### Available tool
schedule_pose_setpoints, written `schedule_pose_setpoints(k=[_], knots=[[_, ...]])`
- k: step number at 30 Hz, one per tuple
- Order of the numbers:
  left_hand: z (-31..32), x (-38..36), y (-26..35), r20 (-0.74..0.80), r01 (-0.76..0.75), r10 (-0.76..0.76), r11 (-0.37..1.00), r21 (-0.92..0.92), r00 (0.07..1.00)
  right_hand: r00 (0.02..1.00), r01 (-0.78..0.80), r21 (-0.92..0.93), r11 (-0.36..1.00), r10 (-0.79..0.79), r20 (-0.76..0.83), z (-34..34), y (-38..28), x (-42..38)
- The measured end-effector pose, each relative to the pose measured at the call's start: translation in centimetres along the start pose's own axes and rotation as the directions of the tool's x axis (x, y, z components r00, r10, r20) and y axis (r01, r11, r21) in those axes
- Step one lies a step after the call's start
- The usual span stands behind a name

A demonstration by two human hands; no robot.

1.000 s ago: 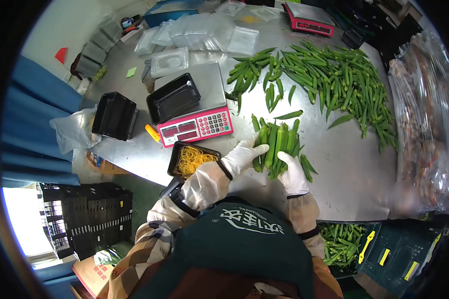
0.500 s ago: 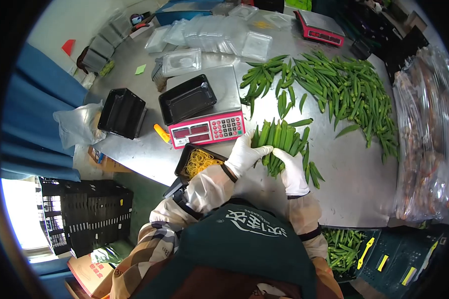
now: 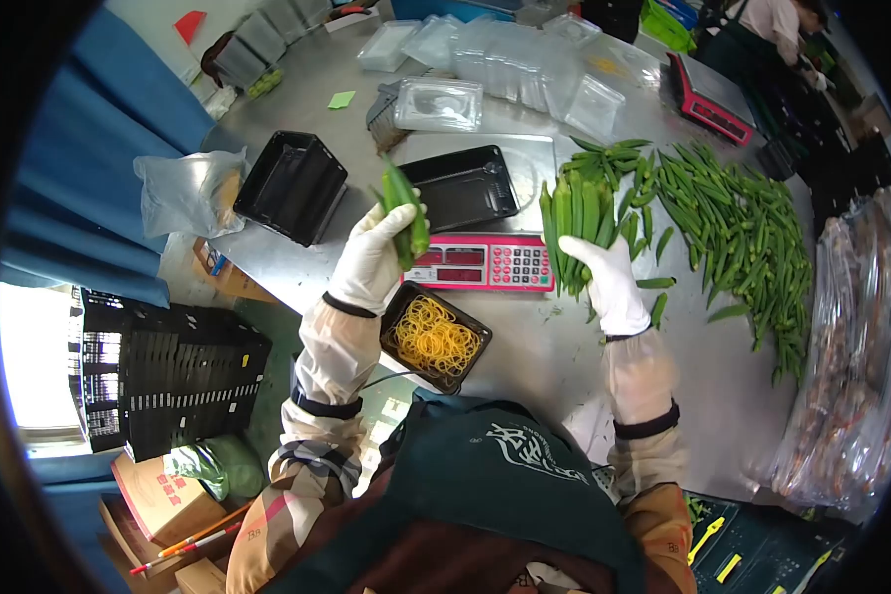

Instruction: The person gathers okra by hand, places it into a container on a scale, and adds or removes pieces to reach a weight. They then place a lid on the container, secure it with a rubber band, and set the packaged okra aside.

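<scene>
My white-gloved left hand [image 3: 369,259] is closed around a few okra pods [image 3: 403,203], raised in front of the left end of the scale. Closed too, my gloved right hand [image 3: 609,284] grips a larger bunch of okra [image 3: 576,220] with its thumb across the pods, at the scale's right edge. On the pink-edged digital scale [image 3: 525,262] rests an empty black tray [image 3: 470,188], its left end partly hidden by my left hand and pods. A black tray of yellow rubber bands [image 3: 431,337] sits at the near table edge, between my forearms.
Loose okra [image 3: 742,238] lies heaped at the right. Clear plastic boxes [image 3: 505,64] line the back; stacked black trays [image 3: 290,188] stand left. Plastic-wrapped packs [image 3: 841,346] border the right edge. A second scale [image 3: 713,99] and another person [image 3: 762,35] are at the far right.
My hands have moved apart. The left has gone left and up with a few okra pods; the right has carried the bunch up and right, beside the scale. The view has shifted.
</scene>
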State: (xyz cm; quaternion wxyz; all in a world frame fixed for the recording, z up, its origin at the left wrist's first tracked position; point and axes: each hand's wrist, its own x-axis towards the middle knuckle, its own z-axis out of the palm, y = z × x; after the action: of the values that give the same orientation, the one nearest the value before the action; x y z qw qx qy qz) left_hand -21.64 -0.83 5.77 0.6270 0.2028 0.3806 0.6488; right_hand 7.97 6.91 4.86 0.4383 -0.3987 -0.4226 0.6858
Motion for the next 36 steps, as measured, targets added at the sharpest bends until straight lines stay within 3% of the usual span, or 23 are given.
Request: schedule_pose_setpoints(k=[4, 7, 8, 9, 11, 13, 15, 16, 17, 18, 19, 20, 21, 24, 25, 27, 30, 31, 33, 35, 36], knots=[[-3.7, -0.7, 0.9, -0.125, -0.064, 0.052, 0.994, -0.091, 0.991, 0.980, 0.181, -0.260, 0.948, -0.153, 0.123, 5.0, -0.5, 5.7], [-6.1, -0.1, -0.8, -0.218, -0.121, 0.090, 0.984, -0.132, 0.972, 0.930, 0.368, -0.528, 0.765, -0.291, 0.226, 8.1, 1.8, 10.6], [-7.8, 0.7, -2.1, -0.377, -0.214, 0.187, 0.976, -0.030, 0.907, 0.930, 0.368, -0.591, 0.718, -0.298, 0.217, 8.9, 2.8, 11.7], [-9.7, 1.3, -3.3, -0.517, -0.284, 0.286, 0.955, 0.087, 0.807, 0.896, 0.442, -0.667, 0.599, -0.321, 0.306, 9.6, 3.6, 12.4], [-14.2, 1.5, -5.4, -0.693, -0.218, 0.388, 0.921, 0.324, 0.608, 0.805, 0.585, -0.746, 0.318, -0.338, 0.487, 10.2, 4.7, 13.9], [-14.1, 0.2, -5.7, -0.821, -0.110, 0.276, 0.961, 0.255, 0.501, 0.771, 0.621, -0.783, -0.028, -0.153, 0.618, 10.5, 4.7, 13.8], [-17.6, 0.0, -9.0, -0.819, -0.091, 0.277, 0.959, 0.269, 0.502, 0.718, 0.657, -0.749, -0.091, -0.228, 0.658, 10.4, 5.1, 13.5], [-18.2, -0.4, -9.6, -0.790, -0.041, 0.252, 0.960, 0.277, 0.558, 0.707, 0.654, -0.746, -0.126, -0.248, 0.662, 10.7, 5.0, 13.1], [-18.7, -0.6, -10.3, -0.820, 0.084, 0.181, 0.960, 0.267, 0.543, 0.698, 0.649, -0.744, -0.158, -0.266, 0.665, 11.0, 5.0, 12.5], [-18.0, -0.7, -10.1, -0.800, 0.065, 0.245, 0.941, 0.332, 0.548, 0.663, 0.642, -0.736, -0.218, -0.324, 0.674, 10.8, 5.7, 12.3], [-16.8, -0.6, -9.6, -0.773, 0.042, 0.310, 0.916, 0.398, 0.553, 0.670, 0.645, -0.743, -0.177, -0.337, 0.662, 11.0, 5.9, 11.8], [-15.4, -0.3, -9.0, -0.759, 0.058, 0.426, 0.854, 0.517, 0.493, 0.677, 0.647, -0.750, -0.137, -0.350, 0.647, 11.2, 6.1, 11.1], [-17.2, 0.7, -10.0, -0.713, -0.033, 0.441, 0.861, 0.507, 0.545, 0.684, 0.647, -0.756, -0.098, -0.364, 0.632, 11.4, 6.3, 10.3], [-19.9, 3.9, -8.8, -0.561, 0.043, 0.455, 0.749, 0.661, 0.691, 0.728, 0.622, -0.783, -0.005, -0.365, 0.581, 11.1, 7.7, 8.9], [-22.0, 5.8, -9.4, -0.481, -0.026, 0.523, 0.695, 0.718, 0.704, 0.762, 0.597, -0.802, 0.025, -0.329, 0.558, 11.0, 7.8, 8.4], [-22.8, 9.0, -8.5, -0.408, -0.139, 0.581, 0.677, 0.723, 0.705, 0.714, 0.626, -0.779, 0.032, -0.423, 0.557, 11.2, 8.0, 7.4], [-23.4, 13.5, -7.1, -0.454, -0.169, 0.390, 0.875, 0.454, 0.801, 0.711, 0.617, -0.786, 0.044, -0.461, 0.532, 11.1, 7.8, 5.8], [-21.6, 14.0, -6.1, -0.499, -0.222, 0.417, 0.887, 0.404, 0.759, 0.718, 0.609, -0.792, 0.048, -0.457, 0.525, 11.0, 7.5, 5.3], [-19.3, 13.6, -3.7, -0.449, -0.287, 0.357, 0.933, 0.218, 0.819, 0.726, 0.585, -0.810, 0.030, -0.464, 0.507, 10.6, 6.6, 4.0], [-17.3, 11.8, -1.2, -0.396, -0.256, 0.296, 0.955, 0.152, 0.869, 0.738, 0.562, -0.827, 0.027, -0.467, 0.486, 9.7, 5.9, 2.4], [-16.7, 10.9, -0.5, -0.344, -0.264, 0.256, 0.964, 0.024, 0.903, 0.774, 0.530, -0.844, 0.081, -0.454, 0.442, 9.0, 6.2, 1.6]])
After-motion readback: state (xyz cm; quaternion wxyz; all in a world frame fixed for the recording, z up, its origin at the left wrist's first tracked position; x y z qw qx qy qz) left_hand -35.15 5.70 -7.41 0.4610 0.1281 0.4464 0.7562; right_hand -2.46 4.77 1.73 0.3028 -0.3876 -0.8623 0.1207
